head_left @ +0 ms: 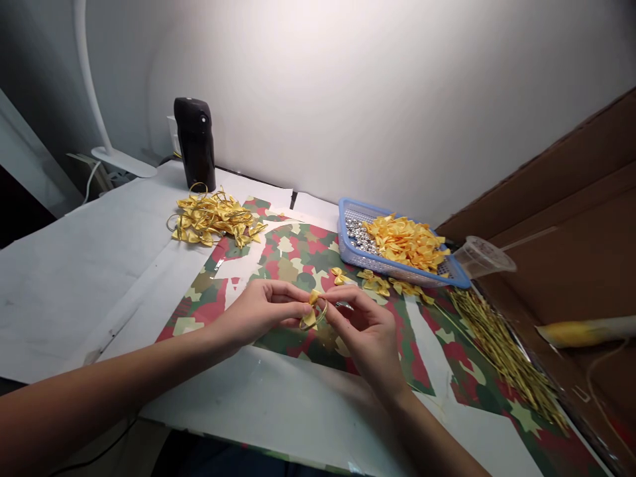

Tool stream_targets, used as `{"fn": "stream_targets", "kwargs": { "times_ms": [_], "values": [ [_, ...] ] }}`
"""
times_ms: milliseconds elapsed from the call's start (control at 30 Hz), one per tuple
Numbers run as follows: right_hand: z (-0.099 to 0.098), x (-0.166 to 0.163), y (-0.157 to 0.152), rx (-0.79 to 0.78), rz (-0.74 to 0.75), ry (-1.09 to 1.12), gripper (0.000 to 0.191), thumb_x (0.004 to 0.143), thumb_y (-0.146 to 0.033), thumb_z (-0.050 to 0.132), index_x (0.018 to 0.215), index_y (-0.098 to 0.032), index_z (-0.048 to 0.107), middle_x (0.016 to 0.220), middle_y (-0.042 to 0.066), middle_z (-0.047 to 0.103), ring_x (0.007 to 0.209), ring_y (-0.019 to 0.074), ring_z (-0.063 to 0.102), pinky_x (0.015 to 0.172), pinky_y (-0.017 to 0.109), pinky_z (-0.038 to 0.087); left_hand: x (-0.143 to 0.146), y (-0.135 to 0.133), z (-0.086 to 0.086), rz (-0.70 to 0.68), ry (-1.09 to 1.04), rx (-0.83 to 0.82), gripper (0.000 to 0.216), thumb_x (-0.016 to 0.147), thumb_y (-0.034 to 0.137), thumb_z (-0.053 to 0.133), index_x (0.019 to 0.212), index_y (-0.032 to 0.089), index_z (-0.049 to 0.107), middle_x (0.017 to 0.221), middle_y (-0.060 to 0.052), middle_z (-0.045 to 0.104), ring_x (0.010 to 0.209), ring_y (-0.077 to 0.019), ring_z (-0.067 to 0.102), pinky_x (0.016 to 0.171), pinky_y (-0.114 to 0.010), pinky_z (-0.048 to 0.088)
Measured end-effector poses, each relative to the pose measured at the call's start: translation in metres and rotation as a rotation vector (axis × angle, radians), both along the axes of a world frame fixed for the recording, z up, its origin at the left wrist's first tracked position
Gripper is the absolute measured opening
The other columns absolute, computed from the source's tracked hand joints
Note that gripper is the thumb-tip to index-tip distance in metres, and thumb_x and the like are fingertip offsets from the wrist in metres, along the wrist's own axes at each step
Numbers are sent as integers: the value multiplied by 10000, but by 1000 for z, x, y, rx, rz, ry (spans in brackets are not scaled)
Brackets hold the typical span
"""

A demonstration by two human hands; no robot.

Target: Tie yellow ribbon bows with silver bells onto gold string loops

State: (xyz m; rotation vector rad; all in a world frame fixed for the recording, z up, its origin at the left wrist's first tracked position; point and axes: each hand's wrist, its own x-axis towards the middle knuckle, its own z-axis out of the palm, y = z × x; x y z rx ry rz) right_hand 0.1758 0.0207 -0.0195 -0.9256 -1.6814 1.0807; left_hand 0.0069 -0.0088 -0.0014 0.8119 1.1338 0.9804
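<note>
Between my two hands is a small yellow ribbon bow (310,319) with a loop of thin gold wire (324,315) curling from it. My left hand (265,306) pinches the bow from the left between thumb and fingers. From the other side, my right hand (370,326) has its thumb and index finger closed on the wire at the bow's middle. Something small and silvery shows under my right fingers, too hidden to make out. Just beyond the hands lie several loose yellow bows (376,285).
A blue basket (342,228) at the back right holds yellow bows and silvery beads. Gold wire strips (507,358) lie at the right, near a clear plastic cup (484,258). Wired bows (211,218) are heaped at the left, before a black bottle (197,149) and white lamp (124,162).
</note>
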Motion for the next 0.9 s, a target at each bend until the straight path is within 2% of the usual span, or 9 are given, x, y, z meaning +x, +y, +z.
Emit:
{"fn": "stream_targets", "kwargs": {
  "times_ms": [267, 600, 900],
  "values": [
    [6, 1, 3, -46, 64, -77, 131, 799, -322, 624, 757, -200, 652, 783, 43, 626, 716, 166, 585, 576, 255, 488, -2, 1, -1, 10, 77, 27, 150, 658, 235, 740, 783, 152, 740, 783, -45, 723, 718, -137, 646, 672, -231, 512],
    [8, 2, 3, -43, 83, -155, 153, 791, -331, 611, 755, -185, 639, 788, 55, 624, 648, 145, 556, 500, 238, 465, 1, -5, -1, 18, 224, 267, 143, 748, 231, 680, 853, 147, 729, 842, -49, 754, 811, -179, 701, 723, -233, 561],
    [9, 3, 4, -3, 93, -144, 109, 785, -275, 602, 744, -178, 630, 755, 39, 626, 601, 124, 543, 500, 236, 471, 1, -6, -5, 12, 255, 328, 143, 759, 221, 670, 862, 140, 728, 831, -48, 752, 795, -177, 708, 716, -227, 576]
  ]
}}
